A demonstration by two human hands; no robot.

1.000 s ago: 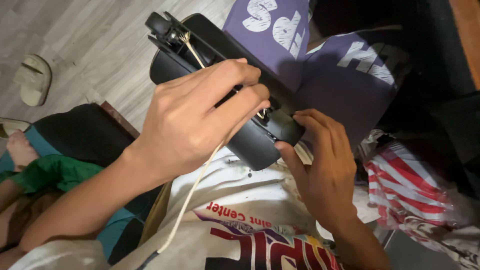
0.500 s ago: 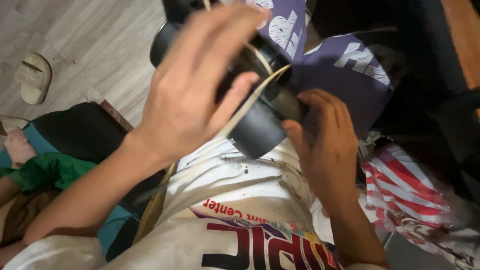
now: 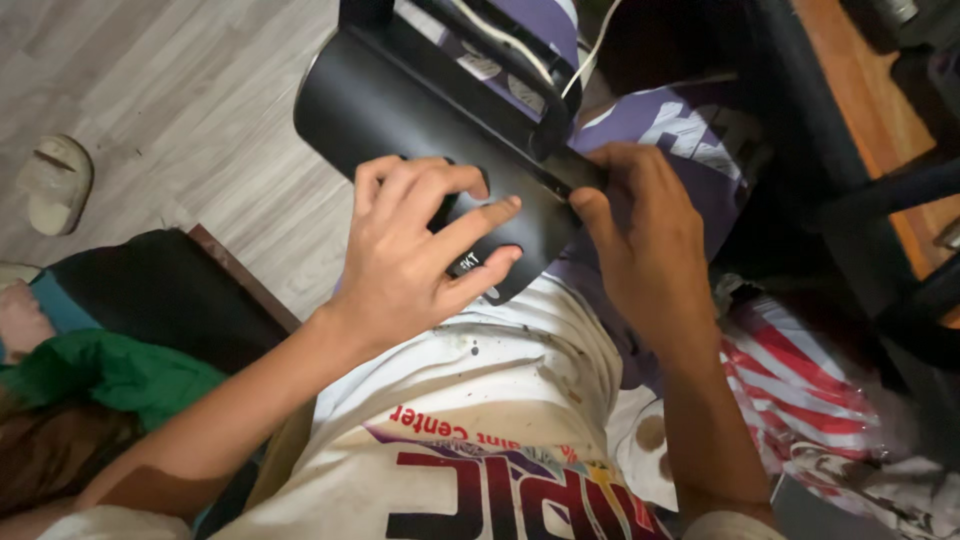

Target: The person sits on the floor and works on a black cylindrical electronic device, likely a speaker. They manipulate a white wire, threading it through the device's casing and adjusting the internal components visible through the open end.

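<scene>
Here your left hand (image 3: 420, 270) lies spread, fingers open, pressing the black speaker (image 3: 420, 130) on your lap; your right hand (image 3: 645, 235) pinches its end. Next, keep it steady while working that edge.

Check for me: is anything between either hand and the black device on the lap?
Nothing visible. The left hand lies flat on the black device, fingers spread on its casing. The right hand grips its end edge directly.
</scene>
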